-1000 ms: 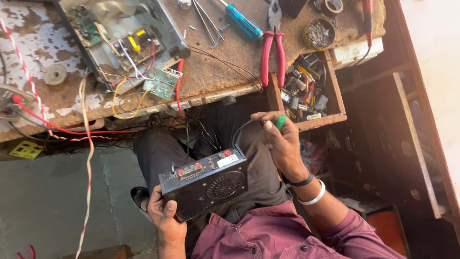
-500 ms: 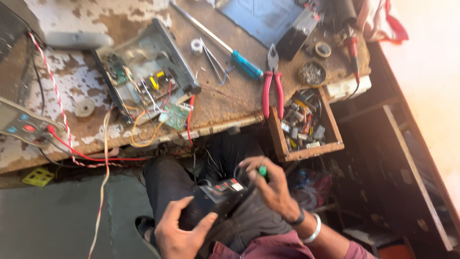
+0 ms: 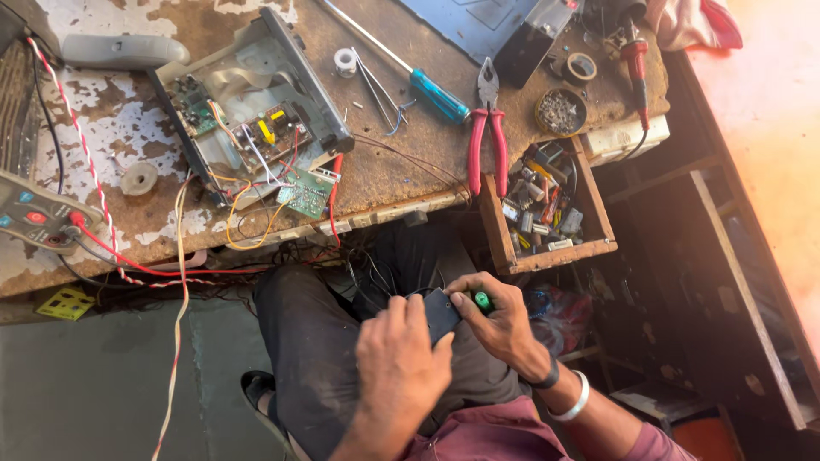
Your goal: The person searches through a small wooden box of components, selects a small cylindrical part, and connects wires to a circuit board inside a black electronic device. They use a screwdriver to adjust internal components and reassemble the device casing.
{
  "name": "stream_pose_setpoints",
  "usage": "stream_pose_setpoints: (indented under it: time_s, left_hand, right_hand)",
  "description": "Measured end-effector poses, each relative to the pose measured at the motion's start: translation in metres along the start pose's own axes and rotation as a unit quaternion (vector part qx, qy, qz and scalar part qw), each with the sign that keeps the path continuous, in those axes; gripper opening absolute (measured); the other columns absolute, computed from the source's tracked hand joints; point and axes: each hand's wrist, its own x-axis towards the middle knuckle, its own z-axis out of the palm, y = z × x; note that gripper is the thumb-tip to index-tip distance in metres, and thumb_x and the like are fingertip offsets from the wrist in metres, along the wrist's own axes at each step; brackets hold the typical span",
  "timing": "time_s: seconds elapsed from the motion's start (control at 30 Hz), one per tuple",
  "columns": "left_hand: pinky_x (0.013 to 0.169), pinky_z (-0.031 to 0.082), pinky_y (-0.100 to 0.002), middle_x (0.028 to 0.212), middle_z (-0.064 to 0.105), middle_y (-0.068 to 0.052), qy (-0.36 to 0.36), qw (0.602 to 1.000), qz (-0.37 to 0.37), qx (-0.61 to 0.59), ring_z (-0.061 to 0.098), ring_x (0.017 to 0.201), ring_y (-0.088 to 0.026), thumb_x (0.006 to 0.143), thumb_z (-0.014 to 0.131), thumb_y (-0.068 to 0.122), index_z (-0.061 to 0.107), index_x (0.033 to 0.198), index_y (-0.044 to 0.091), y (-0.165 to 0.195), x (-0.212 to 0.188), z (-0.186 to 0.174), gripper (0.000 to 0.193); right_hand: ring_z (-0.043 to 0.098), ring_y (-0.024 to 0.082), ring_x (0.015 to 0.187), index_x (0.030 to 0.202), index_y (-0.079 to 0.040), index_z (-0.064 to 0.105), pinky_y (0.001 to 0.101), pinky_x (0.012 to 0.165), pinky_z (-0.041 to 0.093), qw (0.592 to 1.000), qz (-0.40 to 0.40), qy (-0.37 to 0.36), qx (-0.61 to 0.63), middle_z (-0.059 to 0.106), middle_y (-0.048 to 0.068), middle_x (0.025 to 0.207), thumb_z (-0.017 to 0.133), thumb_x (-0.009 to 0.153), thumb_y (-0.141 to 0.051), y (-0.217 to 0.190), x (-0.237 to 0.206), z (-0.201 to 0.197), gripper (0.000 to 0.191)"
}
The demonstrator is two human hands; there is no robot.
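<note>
A small black electronic box (image 3: 441, 312) rests on my lap, mostly hidden under my hands. My left hand (image 3: 400, 358) lies over its near side and grips it. My right hand (image 3: 500, 318) holds a green-handled screwdriver (image 3: 482, 300) against the box's right end; only the green tip of the handle shows. Thin black wires (image 3: 376, 277) run from the box up toward the bench edge.
A worn wooden bench (image 3: 384, 171) carries an opened device with circuit boards (image 3: 248, 128), a blue-handled screwdriver (image 3: 436, 94), red-handled pliers (image 3: 487, 137), tweezers (image 3: 376, 81), a tin of screws (image 3: 560, 111) and a tester with red leads (image 3: 34, 213). An open wooden drawer of parts (image 3: 547, 213) juts out at right.
The box has turned from face-up, showing its panel, to edge-on under my left hand. My hands have drawn closer together. The camera has tilted, showing more of the bench.
</note>
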Motion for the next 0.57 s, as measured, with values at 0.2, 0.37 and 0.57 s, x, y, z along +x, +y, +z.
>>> stream_pose_setpoints:
  time_s: [0.2, 0.37, 0.57]
  left_hand:
    - [0.092, 0.045, -0.044, 0.109, 0.061, -0.018, 0.114, 0.989, 0.019, 0.097, 0.060, 0.103, -0.032, 0.083, 0.074, 0.036, 0.054, 0.121, -0.010, 0.034, 0.004, 0.023, 0.062]
    - [0.089, 0.046, -0.042, 0.102, 0.060, -0.015, 0.121, 0.981, 0.007, 0.150, 0.060, 0.097, -0.029, 0.083, 0.072, 0.046, 0.056, 0.115, -0.008, 0.036, 0.011, 0.028, 0.064]
    - [0.093, 0.046, -0.043, 0.103, 0.060, -0.013, 0.093, 0.984, 0.018, 0.151, 0.060, 0.102, -0.029, 0.084, 0.073, 0.047, 0.056, 0.117, -0.005, 0.035, 0.011, 0.034, 0.063]
  right_hand:
    - [0.066, 0.009, 0.080, 0.101, 0.000, 0.072, 0.0257, 0.072, 0.056, 0.997, 0.074, 0.023, 0.024, 0.075, 0.007, 0.089, 0.071, 0.093, -0.006, 0.008, 0.001, -0.007, 0.010]
    - [0.069, 0.008, 0.078, 0.100, 0.000, 0.071, 0.0245, 0.070, 0.056, 0.999, 0.044, -0.005, -0.009, 0.075, 0.005, 0.087, 0.070, 0.092, -0.006, 0.008, 0.011, -0.013, 0.010]
    - [0.067, 0.010, 0.070, 0.101, -0.002, 0.074, 0.0265, 0.063, 0.055, 0.996, 0.071, -0.046, -0.019, 0.075, 0.005, 0.082, 0.072, 0.092, -0.009, 0.003, 0.014, -0.021, 0.011]
